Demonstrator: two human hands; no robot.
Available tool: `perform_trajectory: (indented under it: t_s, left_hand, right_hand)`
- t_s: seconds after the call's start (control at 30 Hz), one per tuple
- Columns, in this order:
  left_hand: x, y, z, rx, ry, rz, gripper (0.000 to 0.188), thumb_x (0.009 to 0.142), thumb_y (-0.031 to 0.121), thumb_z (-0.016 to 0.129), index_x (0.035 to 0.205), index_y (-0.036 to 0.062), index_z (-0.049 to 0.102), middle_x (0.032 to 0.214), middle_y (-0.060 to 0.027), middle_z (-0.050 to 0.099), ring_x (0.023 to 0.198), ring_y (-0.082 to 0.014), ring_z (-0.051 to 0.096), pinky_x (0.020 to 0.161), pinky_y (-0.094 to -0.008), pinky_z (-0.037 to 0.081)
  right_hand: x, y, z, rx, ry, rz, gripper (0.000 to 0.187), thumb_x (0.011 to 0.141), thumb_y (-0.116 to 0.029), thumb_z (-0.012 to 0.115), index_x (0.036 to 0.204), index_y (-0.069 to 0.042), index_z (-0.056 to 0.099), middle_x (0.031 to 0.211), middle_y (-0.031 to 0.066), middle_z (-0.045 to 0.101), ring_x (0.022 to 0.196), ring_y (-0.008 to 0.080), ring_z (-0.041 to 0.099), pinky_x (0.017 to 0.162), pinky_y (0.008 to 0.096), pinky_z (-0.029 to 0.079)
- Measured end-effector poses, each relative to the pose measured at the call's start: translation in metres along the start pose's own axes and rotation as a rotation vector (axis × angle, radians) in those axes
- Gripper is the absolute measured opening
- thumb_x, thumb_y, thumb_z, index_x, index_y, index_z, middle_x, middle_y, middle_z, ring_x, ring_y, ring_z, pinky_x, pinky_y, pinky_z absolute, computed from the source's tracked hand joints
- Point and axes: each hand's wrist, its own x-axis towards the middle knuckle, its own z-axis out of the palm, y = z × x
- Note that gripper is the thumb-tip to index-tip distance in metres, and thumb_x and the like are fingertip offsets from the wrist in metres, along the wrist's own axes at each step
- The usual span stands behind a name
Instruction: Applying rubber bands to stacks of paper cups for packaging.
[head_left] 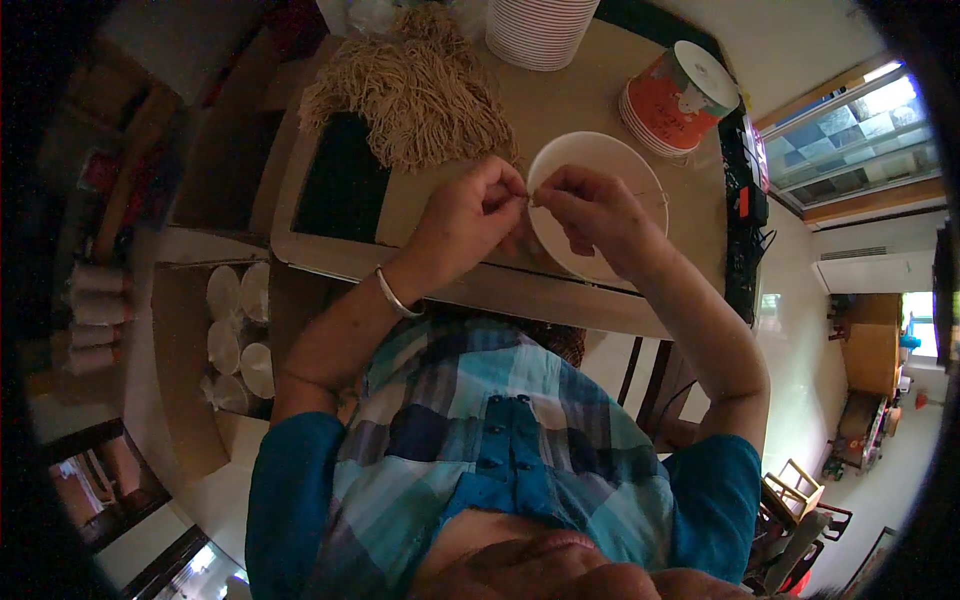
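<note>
Just in front of me, on the tabletop, a white paper bucket shows its round open mouth. My left hand is closed in a pinch at the bucket's left rim, fingertips almost meeting those of the other hand. Over the mouth reaches my right hand, its thumb and forefinger pinched together. Something tiny and pale sits between the fingertips; it is too small to make out. A thin strand shows at the bucket's right side. Beyond my left hand lies a heap of tan cords.
A stack of white buckets stands at the table's far side. Orange printed buckets are stacked at the far right. Left of my body, an open cardboard box holds several white rolled or cup-like pieces. The table's edge runs under my forearms.
</note>
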Motion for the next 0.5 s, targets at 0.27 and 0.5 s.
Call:
perform_trajectory:
  t_s: [0.27,0.5]
  left_hand:
    - [-0.002,-0.003,0.002,0.19,0.051,0.034,0.009,0.089,0.0,0.055,0.096,0.0039,0.052,0.078,-0.0029,0.062,0.065,-0.0084,0.059,0.055,-0.0244,0.05]
    - [-0.007,0.008,0.002,0.306,0.029,0.079,0.032,0.088,-0.002,0.053,0.118,0.0073,0.05,0.077,-0.001,0.062,0.066,-0.0077,0.058,0.057,-0.0243,0.049]
  right_hand:
    - [0.003,0.004,-0.002,0.001,-0.029,0.014,0.009,0.089,-0.016,0.059,0.088,-0.007,0.061,0.06,-0.0036,0.046,0.047,0.0038,0.038,0.04,0.0198,0.028]
    - [0.004,0.007,-0.003,0.082,-0.012,-0.022,0.006,0.088,-0.014,0.058,0.089,-0.008,0.059,0.059,-0.0041,0.044,0.046,0.0039,0.036,0.04,0.02,0.027]
